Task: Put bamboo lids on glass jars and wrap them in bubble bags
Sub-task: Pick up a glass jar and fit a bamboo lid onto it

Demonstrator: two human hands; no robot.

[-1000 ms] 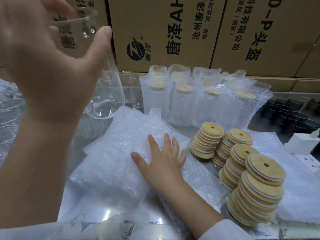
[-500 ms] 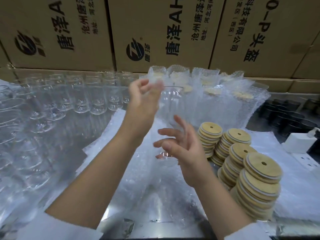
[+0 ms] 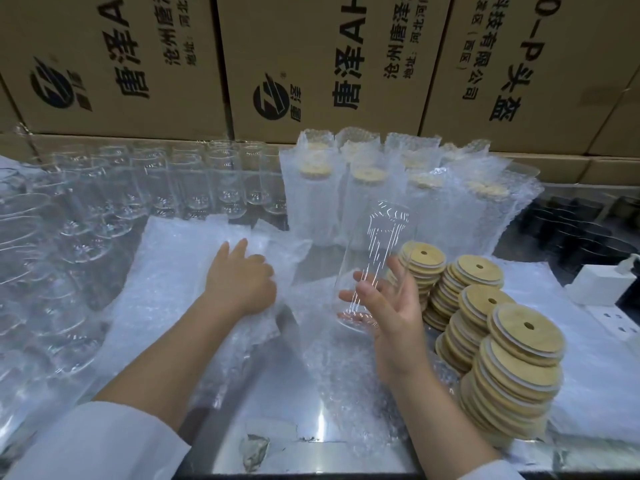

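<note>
Status: right hand (image 3: 391, 310) grips the glass jar (image 3: 375, 258) low down, fingers and thumb curled round its bottom third, mouth tilted up and away. The jar is held in the air above the worktop (image 3: 311, 431), between the bubble bag pile (image 3: 180, 258) and the bamboo lids (image 3: 519, 344), and has no lid yet. Meanwhile left hand (image 3: 239, 278) lies palm down on the bubble bag pile. It's blurred and the thumb is hidden, so I can't tell if it's pinching a bag or just resting. Handling, my read: the jar is thin-walled, rigid, smooth, likely slick and brittle. Grip the body wall, not the rim, and keep it off the unlidded jars (image 3: 180, 188) on the left. It looks light enough for one hand. Lids look like stiff discs with a centre hole and a pale ring under the edge, probably a seal, so expect a press fit: take the top one by its edge and push down square. The stacks lean, so lift, don't drag. Bags look soft, limp and clingy; opening one likely needs both hands. Finished wrapped jars (image 3: 381, 195) stand at the back by the cardboard boxes (image 3: 121, 64).
</note>
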